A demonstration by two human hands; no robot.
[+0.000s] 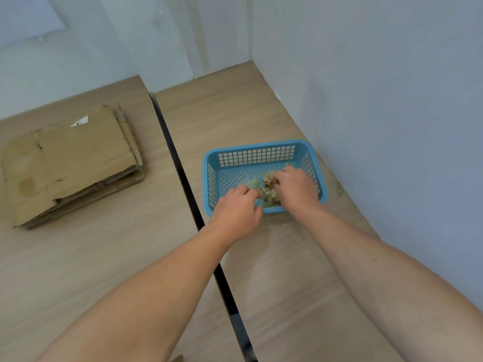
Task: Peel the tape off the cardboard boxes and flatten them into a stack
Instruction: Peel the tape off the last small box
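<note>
In the blue basket (251,150) at one o'clock, I have my left hand (236,210) and right hand (295,189) both curled onto the peeled tape wad (268,190), which looks light, crumpled and probably sticky, best pinched at a loose edge, while the flattened cardboard boxes (70,163) lie stacked at ten o'clock.

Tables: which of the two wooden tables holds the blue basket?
The right table, against the wall, holds the blue basket. The left table, across the dark gap, carries the flattened cardboard stack.
</note>
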